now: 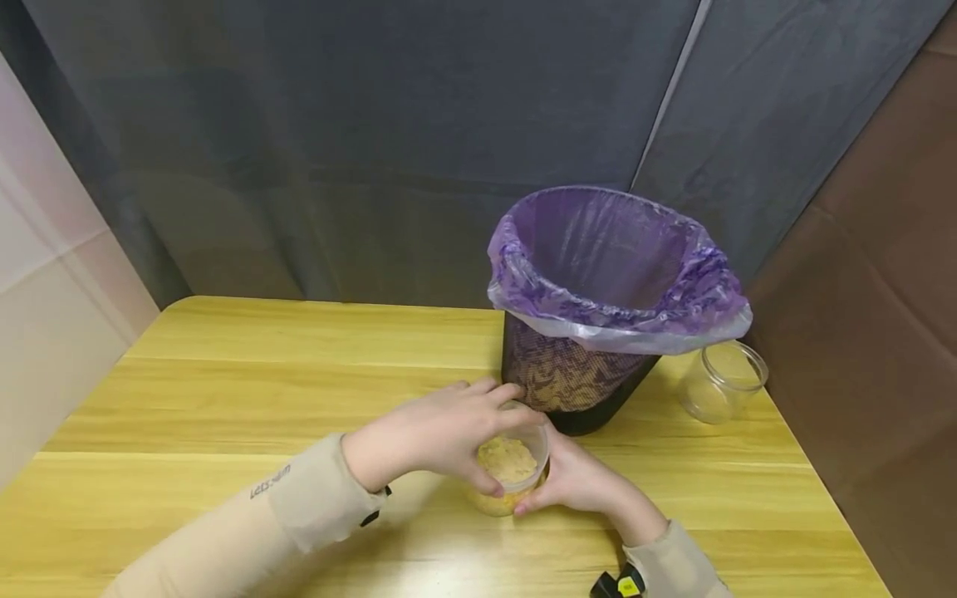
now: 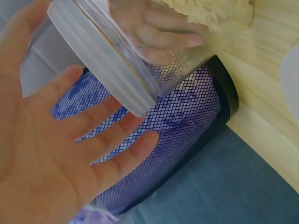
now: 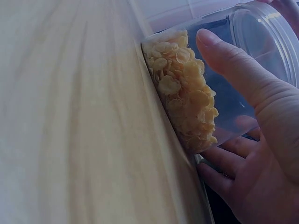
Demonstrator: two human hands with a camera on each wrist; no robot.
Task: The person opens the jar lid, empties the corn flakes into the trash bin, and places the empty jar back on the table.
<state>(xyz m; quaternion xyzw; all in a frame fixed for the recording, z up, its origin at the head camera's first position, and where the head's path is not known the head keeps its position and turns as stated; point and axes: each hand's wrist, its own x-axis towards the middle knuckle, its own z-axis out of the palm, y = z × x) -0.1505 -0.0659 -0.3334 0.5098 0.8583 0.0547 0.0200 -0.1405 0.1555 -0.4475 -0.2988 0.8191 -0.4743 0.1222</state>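
A clear plastic jar (image 1: 508,461) stands on the table near its front, with yellow flakes like cornflakes (image 3: 180,91) in its lower part. My right hand (image 1: 576,473) grips the jar's side, thumb on the near face and fingers round the far side. A translucent lid (image 2: 103,56) sits on the jar's mouth. Over it reaches my left hand (image 1: 449,432), its thumb at the near rim and its fingers spread across the far side. In the left wrist view those fingers (image 2: 117,161) look extended and apart, some tips close to the lid; firm contact is unclear.
Just behind the jar stands a black mesh bin (image 1: 568,374) lined with a purple bag (image 1: 613,324). A second clear jar (image 1: 721,382), without a lid, stands to the bin's right near the table's edge. A dark curtain (image 1: 336,149) hangs behind the wooden table (image 1: 262,382).
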